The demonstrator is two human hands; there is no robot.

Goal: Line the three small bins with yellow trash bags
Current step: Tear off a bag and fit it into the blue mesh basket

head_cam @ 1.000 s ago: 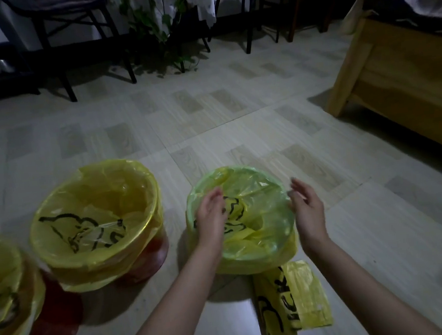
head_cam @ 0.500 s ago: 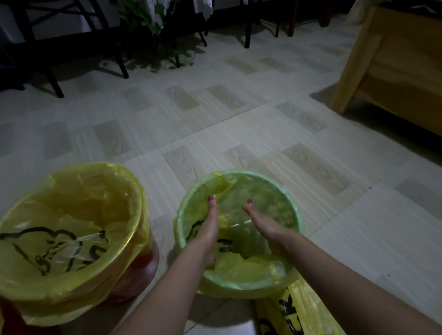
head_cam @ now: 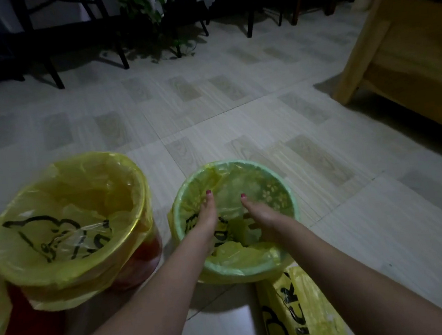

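While both hands press inside, the yellow bag [head_cam: 240, 258] drapes crumpled over the green bin [head_cam: 277, 172].
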